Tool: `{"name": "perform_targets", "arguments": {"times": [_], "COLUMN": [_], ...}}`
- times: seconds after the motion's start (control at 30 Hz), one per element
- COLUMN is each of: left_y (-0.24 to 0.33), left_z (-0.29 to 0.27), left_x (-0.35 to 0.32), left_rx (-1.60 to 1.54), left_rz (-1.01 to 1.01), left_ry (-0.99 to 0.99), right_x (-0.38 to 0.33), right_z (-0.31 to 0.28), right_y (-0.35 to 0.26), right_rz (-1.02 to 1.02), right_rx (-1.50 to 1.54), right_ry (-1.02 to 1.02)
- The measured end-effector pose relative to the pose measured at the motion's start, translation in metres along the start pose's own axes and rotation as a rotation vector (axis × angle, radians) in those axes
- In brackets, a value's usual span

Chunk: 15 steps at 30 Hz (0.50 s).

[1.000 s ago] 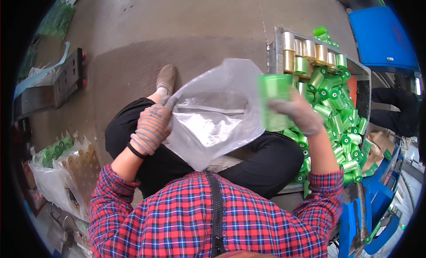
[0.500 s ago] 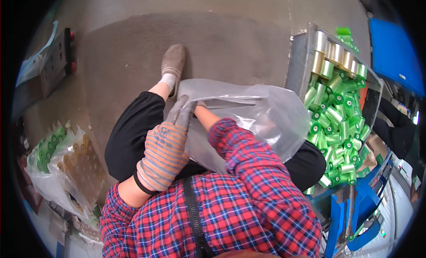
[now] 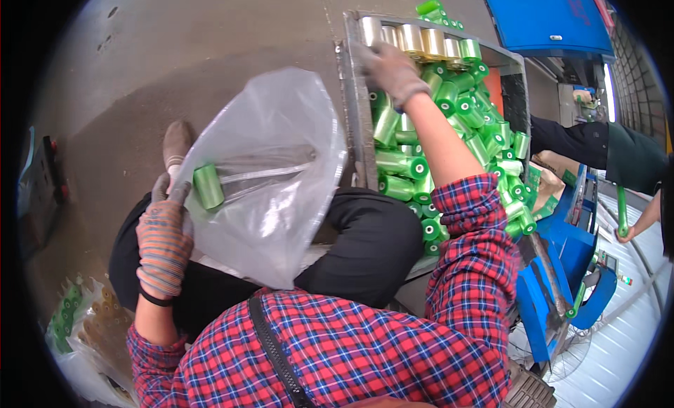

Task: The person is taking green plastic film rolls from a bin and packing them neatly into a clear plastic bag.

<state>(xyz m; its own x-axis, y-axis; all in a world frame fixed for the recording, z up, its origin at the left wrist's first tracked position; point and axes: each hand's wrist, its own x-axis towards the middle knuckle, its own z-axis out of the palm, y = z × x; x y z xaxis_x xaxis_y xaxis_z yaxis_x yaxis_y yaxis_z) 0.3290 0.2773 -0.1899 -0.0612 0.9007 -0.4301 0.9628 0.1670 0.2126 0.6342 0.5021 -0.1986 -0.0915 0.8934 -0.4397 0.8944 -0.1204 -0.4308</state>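
Observation:
A clear plastic bag (image 3: 274, 120) lies spread across my lap, its mouth gaping. My left hand (image 3: 166, 243), in a striped knit glove, grips the bag's left edge. Just beside those fingers, a green film roll (image 3: 208, 187) rests in the bag. My right hand (image 3: 393, 75), in a greyish glove, reaches over the far left corner of a grey-rimmed bin (image 3: 358, 127). Motion smears its fingers, so their hold is unclear. Nearest to it are gold-clear film rolls (image 3: 409, 39) along the far side and a heap of green film rolls (image 3: 467, 113).
Behind the bin sits a blue box (image 3: 547, 18); several green rolls (image 3: 439, 14) lie next to the bin. Bagged rolls (image 3: 91, 317) stand at lower left. At right, a co-worker's hand (image 3: 628, 232) holds a green stick-like piece near a blue frame (image 3: 554, 261).
My right hand has come out of the bag and moved right to the bin. A green roll now shows in the bag. The view has swung right; my left hand keeps the bag's edge.

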Motion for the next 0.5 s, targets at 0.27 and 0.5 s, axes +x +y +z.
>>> {"name": "perform_targets", "arguments": {"times": [0.27, 0.5], "left_y": [0.021, -0.002], "left_z": [0.011, 0.017], "left_x": [0.023, 0.01], "left_rx": [-0.015, -0.059], "left_rz": [0.048, -0.029], "left_ry": [0.07, 0.07], "right_x": [0.008, -0.092], "right_z": [0.122, 0.054], "right_y": [0.203, 0.177], "right_rz": [0.75, 0.218], "right_rx": [0.026, 1.617], "right_ry": [0.38, 0.144]}}
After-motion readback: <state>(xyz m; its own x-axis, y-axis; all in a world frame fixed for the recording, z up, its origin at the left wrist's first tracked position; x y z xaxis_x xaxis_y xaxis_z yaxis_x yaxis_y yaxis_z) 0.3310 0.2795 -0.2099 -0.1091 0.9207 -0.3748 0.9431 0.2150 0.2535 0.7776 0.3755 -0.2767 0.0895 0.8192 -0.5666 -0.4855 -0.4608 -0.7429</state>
